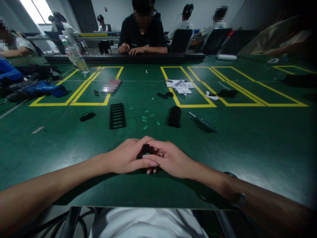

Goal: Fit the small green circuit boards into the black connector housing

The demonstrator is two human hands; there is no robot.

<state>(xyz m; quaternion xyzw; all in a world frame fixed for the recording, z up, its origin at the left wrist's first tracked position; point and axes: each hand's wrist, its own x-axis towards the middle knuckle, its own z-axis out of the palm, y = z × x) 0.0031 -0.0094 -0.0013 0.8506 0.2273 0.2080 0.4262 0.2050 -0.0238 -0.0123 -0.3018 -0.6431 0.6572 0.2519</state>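
Note:
My left hand (130, 156) and my right hand (170, 158) meet just above the front of the green table, both closed round a small black part (146, 149) with a bit of green on it. Fingers hide much of that part. Beyond them lie several small green circuit boards (144, 119). A black slotted tray (117, 115) is left of the boards, and a stack of black parts (174, 116) is on their right. Farther right rests a screwdriver (204, 124). One black piece (87, 116) lies left of the slotted tray.
Yellow tape outlines cross the table (99, 145). White crumpled paper (182, 86) lies behind the stack. A plastic bottle (75, 54) and blue tools (42, 88) are at the left. Across the table, a person in black (143, 36) sits with both hands near its far edge.

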